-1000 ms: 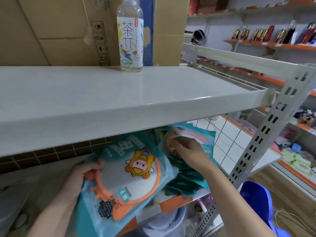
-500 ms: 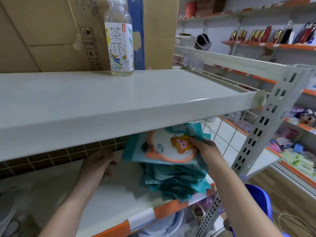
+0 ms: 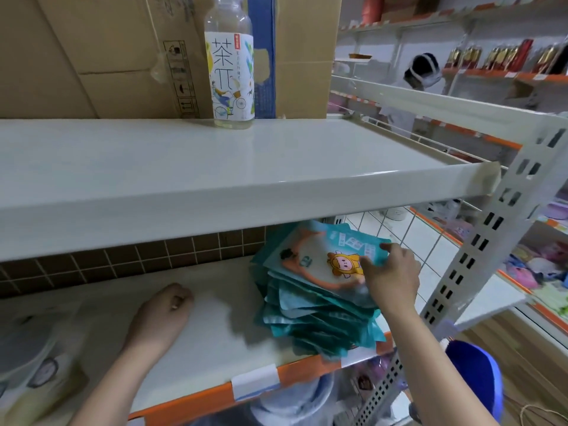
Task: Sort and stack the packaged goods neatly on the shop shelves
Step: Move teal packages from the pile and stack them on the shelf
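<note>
Right hand [image 3: 392,279]: spread flat on the top packet [image 3: 322,259], a teal pouch with a cartoon figure, pressing its near right corner; it pins the packet without closing around it. Left hand [image 3: 164,312]: loosely curled into a fist, empty, resting on the bare lower shelf [image 3: 215,339] well to the left of the goods. The packet lies crookedly atop a stack of teal pouches [image 3: 316,318] at the shelf's right end, just beside the slotted upright [image 3: 491,241]. The stack fans unevenly, its lower pouches overhanging the orange front edge [image 3: 310,364]. Risk: slick film on a leaning pile; a sideways push could likely slide pouches off the edge. Above, a tea bottle [image 3: 230,78] stands on the upper shelf [image 3: 184,167] against cardboard cartons [image 3: 101,53].
</note>
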